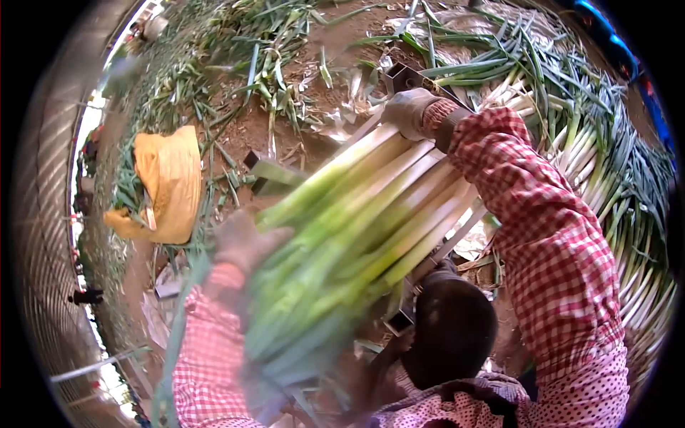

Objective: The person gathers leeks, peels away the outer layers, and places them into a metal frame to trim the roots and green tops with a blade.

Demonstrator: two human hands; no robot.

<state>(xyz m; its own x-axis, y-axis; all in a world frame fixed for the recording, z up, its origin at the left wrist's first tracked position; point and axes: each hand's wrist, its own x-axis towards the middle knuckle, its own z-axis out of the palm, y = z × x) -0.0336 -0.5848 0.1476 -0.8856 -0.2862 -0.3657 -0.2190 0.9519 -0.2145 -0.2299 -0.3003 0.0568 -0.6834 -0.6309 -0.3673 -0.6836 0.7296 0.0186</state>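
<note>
A thick bundle of leeks (357, 214) lies slantwise before me, white ends at the upper right and green leaves at the lower left, where it blurs. My right hand (412, 114), in a pale glove, is closed at the white ends, its fingers partly hidden. My left hand (246, 242), smeared by motion, grips the bundle's left edge with the thumb over the leeks and the other fingers mostly hidden. Beneath the bundle are parts of a square-tube metal frame (400, 321).
More leeks (581, 153) lie in a long row on the right. Loose green leaves (264, 43) litter the soil at the top. A yellow sheet-like piece (171, 182) lies at left. A dark rounded shape (457, 321), which I cannot make out, is below the bundle.
</note>
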